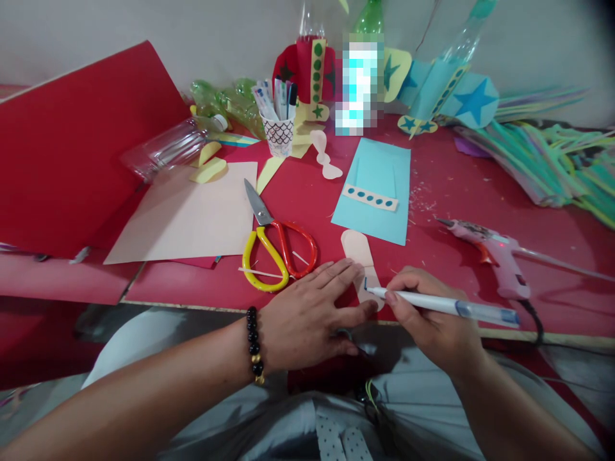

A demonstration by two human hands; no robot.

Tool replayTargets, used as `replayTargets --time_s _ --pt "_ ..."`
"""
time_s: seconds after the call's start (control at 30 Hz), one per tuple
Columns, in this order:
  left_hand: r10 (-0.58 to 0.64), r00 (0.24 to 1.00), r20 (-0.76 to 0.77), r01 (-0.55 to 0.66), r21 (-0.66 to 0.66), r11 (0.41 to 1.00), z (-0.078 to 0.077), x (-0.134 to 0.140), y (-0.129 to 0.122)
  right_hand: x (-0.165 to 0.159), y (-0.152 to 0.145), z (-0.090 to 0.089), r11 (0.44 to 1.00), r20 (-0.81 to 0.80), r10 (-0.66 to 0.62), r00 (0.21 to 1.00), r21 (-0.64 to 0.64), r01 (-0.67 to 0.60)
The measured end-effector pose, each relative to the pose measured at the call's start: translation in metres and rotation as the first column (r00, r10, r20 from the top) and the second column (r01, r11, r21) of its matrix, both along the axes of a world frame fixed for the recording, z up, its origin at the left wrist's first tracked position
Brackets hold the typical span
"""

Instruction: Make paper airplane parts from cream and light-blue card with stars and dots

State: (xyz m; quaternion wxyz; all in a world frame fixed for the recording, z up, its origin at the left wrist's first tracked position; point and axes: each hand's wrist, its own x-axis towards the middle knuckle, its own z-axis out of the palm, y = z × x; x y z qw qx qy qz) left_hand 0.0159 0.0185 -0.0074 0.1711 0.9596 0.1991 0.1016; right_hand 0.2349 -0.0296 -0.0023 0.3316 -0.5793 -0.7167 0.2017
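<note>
Right grip point(435, 323) around pen point(432, 300), left hand point(302, 314) flat on pale strip point(356, 246) — near table edge point(192, 306), glue gun point(507, 262) apart

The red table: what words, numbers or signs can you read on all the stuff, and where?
No readable words, brands or numbers; only stars and dots.
Pens in the cup: any print is too small.
White pen in the right hand: any print is too blurred.
Glue gun: too blurred.
Green bottle: pixelated over, unreadable.

The left hand point(305, 314) hides part of the paper strip point(356, 248); pixelation masks most of the green bottle point(369, 20).
</note>
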Motion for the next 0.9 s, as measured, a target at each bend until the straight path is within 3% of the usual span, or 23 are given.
replayTargets --time_s 0.13,0.37,0.9 --pt "-0.004 1.000 0.013 0.004 0.006 1.000 -0.0005 0.0000 0.0005 0.0019 -0.0003 -0.0005 1.000 -0.030 0.027 0.999 -0.014 -0.027" --pt "-0.012 1.000 -0.007 0.012 -0.007 1.000 0.0008 0.0006 0.0008 0.0002 0.0014 -0.0054 0.991 0.002 -0.113 0.994 0.074 0.113" --pt "-0.012 1.000 -0.012 0.012 -0.017 1.000 0.0001 0.0005 0.0011 -0.0012 0.0022 -0.0032 0.993 0.016 -0.094 0.995 0.070 0.092"
